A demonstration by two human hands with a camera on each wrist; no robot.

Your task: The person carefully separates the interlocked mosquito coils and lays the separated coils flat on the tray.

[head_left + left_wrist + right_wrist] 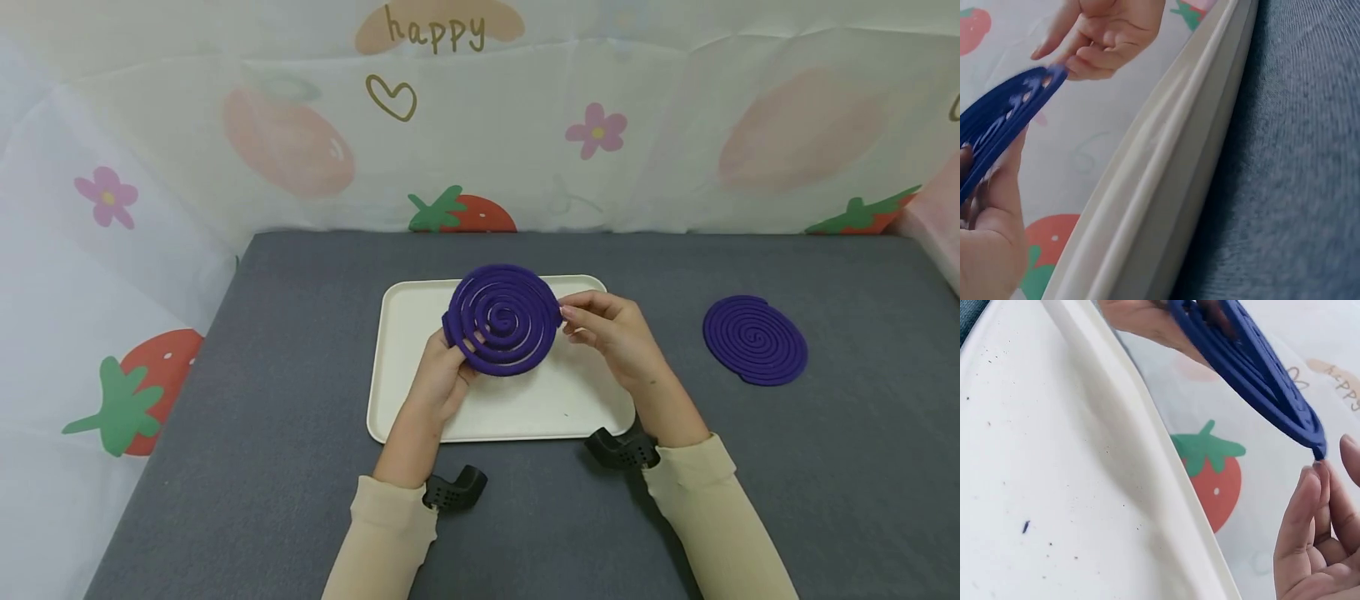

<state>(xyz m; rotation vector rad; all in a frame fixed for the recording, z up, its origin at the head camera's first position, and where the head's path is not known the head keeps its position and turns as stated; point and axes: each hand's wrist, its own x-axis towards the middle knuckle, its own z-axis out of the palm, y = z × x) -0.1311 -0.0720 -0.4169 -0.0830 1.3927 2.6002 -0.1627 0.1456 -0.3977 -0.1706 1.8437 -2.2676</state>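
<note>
A dark purple-blue spiral coil (504, 320), looking blue in the wrist views, is held up over a cream tray (405, 367). My left hand (442, 375) grips its lower left side, with fingers behind it and the thumb at the front among the rings. At the coil's right edge, my right hand (611, 333) pinches the outer end between thumb and fingertips. The right wrist view shows this end (1319, 451) at the fingertips of the right hand (1316, 544). Slight gaps show between the rings of the held coil.
A second, flat purple spiral (755, 340) lies on the grey tabletop (862, 467) to the right of the tray. Small dark specks and a short blue bit (1026, 527) lie on the tray. A printed cloth (660, 100) hangs behind the table.
</note>
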